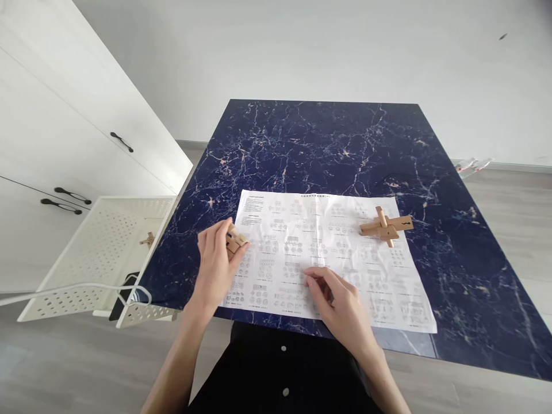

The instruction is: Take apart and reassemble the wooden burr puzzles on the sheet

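Your left hand (pixel 213 265) is closed on the block (pixel 236 240), the thumb along its near side and the fingers curled over its left end. The block sits at the left margin of the sheet (pixel 319 230); whether it touches the desk (pixel 302 144) beneath, you cannot tell from here.

Your right hand (pixel 338 302) rests over the sheet's near edge, fingers bent in toward the thumb. The palm is hidden, so whether it grips something or is merely curled cannot be told.

The wooden cross (pixel 388 232) lies beyond your right hand and off to its right, well apart from the fingers. Of your two hands the right is clearly the nearer; the left is across the sheet from it. The cross's long bar runs mostly side to side, its right end slightly farther from you and reaching just past the sheet's right edge. A slimmer bar crosses it, leaning from far left to near right, so one end points roughly back toward your side of the desk.
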The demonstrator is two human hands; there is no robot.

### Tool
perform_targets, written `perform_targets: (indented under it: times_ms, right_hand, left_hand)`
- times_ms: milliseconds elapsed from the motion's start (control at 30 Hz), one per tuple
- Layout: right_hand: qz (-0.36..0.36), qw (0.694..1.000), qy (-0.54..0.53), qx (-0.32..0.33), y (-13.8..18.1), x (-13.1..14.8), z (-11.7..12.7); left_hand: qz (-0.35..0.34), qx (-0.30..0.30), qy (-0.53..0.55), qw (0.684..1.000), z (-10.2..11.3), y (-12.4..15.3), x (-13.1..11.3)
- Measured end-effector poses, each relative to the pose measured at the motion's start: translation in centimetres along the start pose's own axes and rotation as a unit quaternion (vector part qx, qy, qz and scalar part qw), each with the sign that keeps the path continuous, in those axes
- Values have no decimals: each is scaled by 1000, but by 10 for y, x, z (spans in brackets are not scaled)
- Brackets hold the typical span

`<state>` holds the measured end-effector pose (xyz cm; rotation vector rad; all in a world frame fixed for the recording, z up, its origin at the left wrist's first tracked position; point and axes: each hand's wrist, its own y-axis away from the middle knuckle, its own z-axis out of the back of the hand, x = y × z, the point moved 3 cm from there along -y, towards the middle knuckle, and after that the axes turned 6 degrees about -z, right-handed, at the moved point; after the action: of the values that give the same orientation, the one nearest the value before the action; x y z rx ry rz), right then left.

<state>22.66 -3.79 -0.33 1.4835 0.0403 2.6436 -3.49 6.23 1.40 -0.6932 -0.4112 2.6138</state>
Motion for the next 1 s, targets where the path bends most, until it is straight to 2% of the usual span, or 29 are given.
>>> perform_targets:
  times_ms: [167,300,500,1000]
  right_hand:
    - [3,1000,-5,0,-2,0,-1]
    - [12,1000,-5,-5,-4,2,0]
    - [12,1000,-6,0,-3,4,1]
    - [15,1000,-3,2,-4,5,2]
  left_hand:
    - [-72,95,99,988,-14,3,-52]
    - [-98,153,136,974,-26,6,-73]
    - [-92,180,136,970,-35,9,-74]
    - [-42,159,138,977,-26,23,-51]
